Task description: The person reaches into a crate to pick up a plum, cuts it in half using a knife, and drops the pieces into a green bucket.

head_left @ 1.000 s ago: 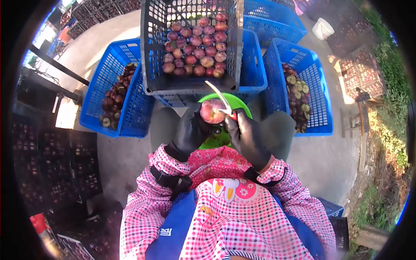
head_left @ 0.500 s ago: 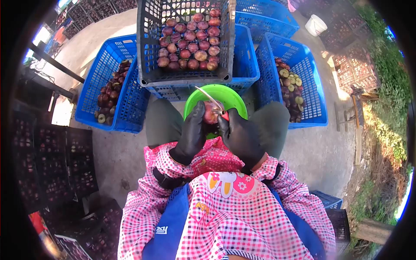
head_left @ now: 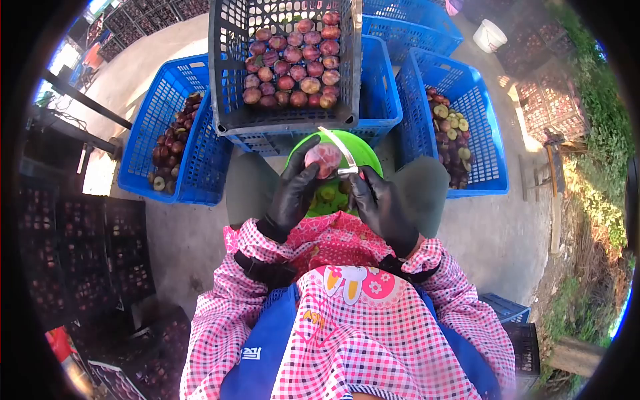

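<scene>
Black gloves cover both of my hands. My left hand (head_left: 291, 190) holds a reddish plum (head_left: 323, 160) over a bright green basin (head_left: 368, 155) between my knees, its fingers around the fruit's left side and underside. In my right hand (head_left: 383, 208) is a knife (head_left: 345, 148) with a curved metal blade. The blade arches up and left, close beside the plum's right side. Most of the handle is hidden in my grip, with a bit of red showing. Several fruit pieces (head_left: 327, 195) lie inside the basin, partly covered by my hands.
A black crate (head_left: 219, 80) of whole plums rests tilted on a blue crate (head_left: 383, 87) ahead. Blue crates of cut plums stand at left (head_left: 143, 120) and right (head_left: 490, 127). Stacked dark crates (head_left: 83, 247) line the left side. A white bucket (head_left: 490, 37) stands farther back.
The knife has swung from lying across the plum's front to its right side, blade more upright. My hands have moved slightly apart, and my left hand has turned to show more of the plum.
</scene>
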Action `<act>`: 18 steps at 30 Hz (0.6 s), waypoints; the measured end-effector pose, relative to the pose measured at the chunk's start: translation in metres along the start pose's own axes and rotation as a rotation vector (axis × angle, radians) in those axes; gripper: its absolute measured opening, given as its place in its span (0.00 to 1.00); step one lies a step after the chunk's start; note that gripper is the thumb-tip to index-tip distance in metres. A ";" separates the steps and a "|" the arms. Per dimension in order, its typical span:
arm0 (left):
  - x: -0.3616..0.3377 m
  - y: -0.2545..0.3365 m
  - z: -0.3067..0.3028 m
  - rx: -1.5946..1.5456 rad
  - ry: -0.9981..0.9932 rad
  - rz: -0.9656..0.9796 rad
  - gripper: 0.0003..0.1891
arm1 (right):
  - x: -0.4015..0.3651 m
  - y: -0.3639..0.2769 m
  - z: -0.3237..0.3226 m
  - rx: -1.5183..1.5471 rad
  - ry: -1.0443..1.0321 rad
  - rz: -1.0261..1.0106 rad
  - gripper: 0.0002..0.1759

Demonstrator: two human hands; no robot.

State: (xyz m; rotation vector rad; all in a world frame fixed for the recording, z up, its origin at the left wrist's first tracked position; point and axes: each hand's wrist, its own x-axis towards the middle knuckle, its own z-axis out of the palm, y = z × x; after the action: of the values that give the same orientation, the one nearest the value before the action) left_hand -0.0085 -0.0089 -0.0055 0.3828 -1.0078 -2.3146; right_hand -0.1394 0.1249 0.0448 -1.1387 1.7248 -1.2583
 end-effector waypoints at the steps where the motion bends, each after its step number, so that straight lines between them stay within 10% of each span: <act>1: -0.001 -0.001 0.001 0.010 0.000 0.025 0.29 | -0.001 0.002 0.002 0.002 -0.005 0.007 0.15; 18: -0.003 -0.001 -0.011 0.173 0.007 -0.048 0.28 | -0.005 0.008 0.030 -0.558 0.171 -0.085 0.13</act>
State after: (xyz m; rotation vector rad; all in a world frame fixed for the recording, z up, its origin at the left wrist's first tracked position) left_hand -0.0012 -0.0126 -0.0129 0.4886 -1.2122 -2.2731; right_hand -0.1127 0.1204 0.0295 -1.4592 2.2621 -0.9650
